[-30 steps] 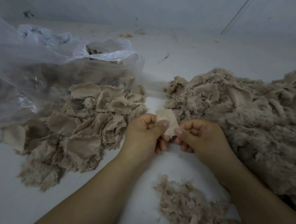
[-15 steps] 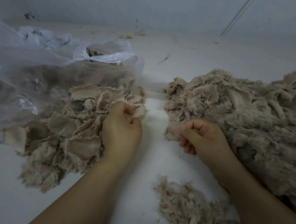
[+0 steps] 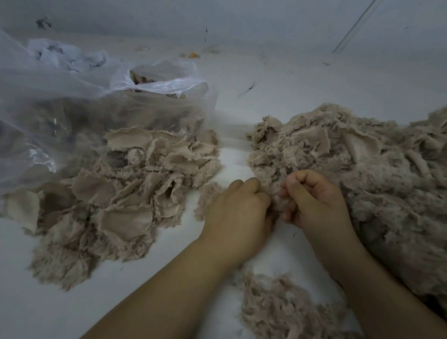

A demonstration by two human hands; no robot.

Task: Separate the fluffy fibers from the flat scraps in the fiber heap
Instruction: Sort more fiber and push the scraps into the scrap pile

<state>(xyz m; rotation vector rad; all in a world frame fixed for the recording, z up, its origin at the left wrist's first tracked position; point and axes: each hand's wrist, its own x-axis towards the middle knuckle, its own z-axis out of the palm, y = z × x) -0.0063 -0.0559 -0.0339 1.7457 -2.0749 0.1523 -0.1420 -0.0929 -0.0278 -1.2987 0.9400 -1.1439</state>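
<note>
A large beige fiber heap (image 3: 383,174) of mixed fluff and scraps fills the right side of the white surface. A pile of flat scraps (image 3: 125,190) lies at left centre. A small pile of fluffy fibers (image 3: 284,312) sits near the bottom between my forearms. My left hand (image 3: 235,215) and my right hand (image 3: 314,201) meet at the heap's near-left edge, fingers curled, both pinching a small tuft of fiber (image 3: 276,201) between them. Most of the tuft is hidden by the fingers.
A crumpled clear plastic bag (image 3: 44,105) with more beige material inside lies at the upper left, its mouth toward the scrap pile. A pale wall (image 3: 255,6) rises behind, with small debris along its base.
My left hand left a flat scrap on the scrap pile and swung back right to the heap's edge. My right hand stayed at the heap and now pinches a tuft with it.
</note>
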